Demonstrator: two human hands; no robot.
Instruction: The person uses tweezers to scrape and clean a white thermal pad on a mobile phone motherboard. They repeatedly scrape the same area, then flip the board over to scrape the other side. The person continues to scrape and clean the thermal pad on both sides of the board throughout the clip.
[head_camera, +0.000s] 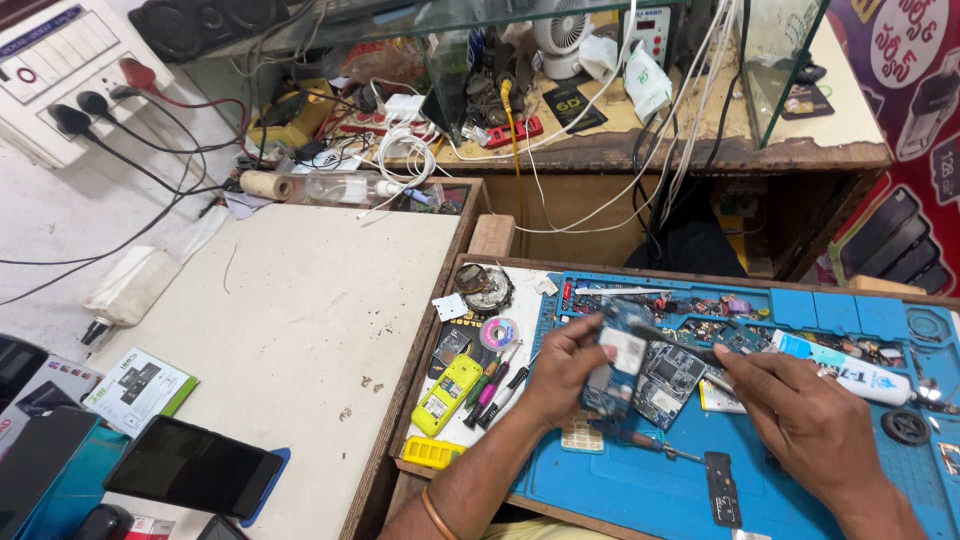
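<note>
My left hand (563, 365) grips a small blue phone circuit board (617, 372) with a white square part on it, held tilted above the blue repair mat (620, 490). My right hand (800, 420) holds a thin dark tool (672, 337) whose tip reaches the top of that board. A second circuit board (668, 385) lies on the mat just right of the held one. A white tube with a blue cap (845, 366) rests beyond my right hand.
A yellow phone shell (447, 394), pens and a solder reel (498, 333) lie at the mat's left. A white side table (300, 310) carries a black phone (193, 467) and a booklet (140, 388). Cables, chargers and a small fan (565, 35) crowd the shelf behind.
</note>
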